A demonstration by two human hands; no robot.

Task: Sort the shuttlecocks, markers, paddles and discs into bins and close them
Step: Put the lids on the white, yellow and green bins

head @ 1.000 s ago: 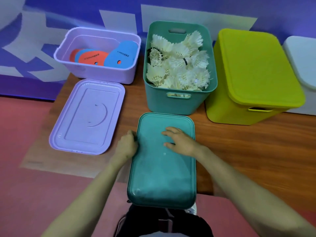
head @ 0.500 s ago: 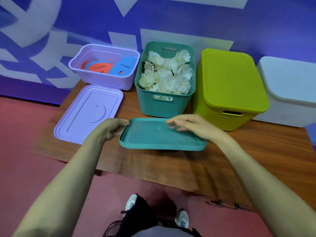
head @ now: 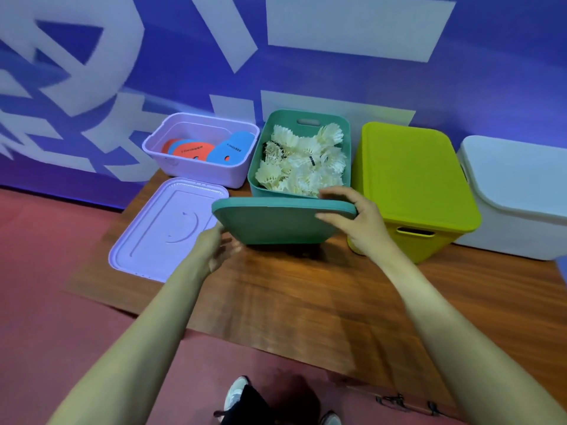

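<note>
The teal lid [head: 276, 223] is held off the table [head: 291, 296], tilted with its far edge raised so that its flat face turns toward the camera, just in front of the teal bin [head: 260, 161]. The left hand [head: 214, 250] holds the lid's corner at seven o'clock, fingers curled beneath it, though blur hides the exact hold. The right hand [head: 359, 222] clamps the edge at three o'clock, fingers hooked over the top rim and thumb pressed on the near face. The teal bin, at twelve o'clock from the lid, is open and heaped with white shuttlecocks [head: 303, 161]. At ten o'clock stands an open purple bin [head: 196, 170] with blue and orange paddles [head: 227, 150] inside; its purple lid [head: 159, 234] lies flat on the table at nine o'clock. At three o'clock from the teal bin sits a green bin [head: 408, 179] with its lid on, and beyond it a white bin [head: 515, 204].
</note>
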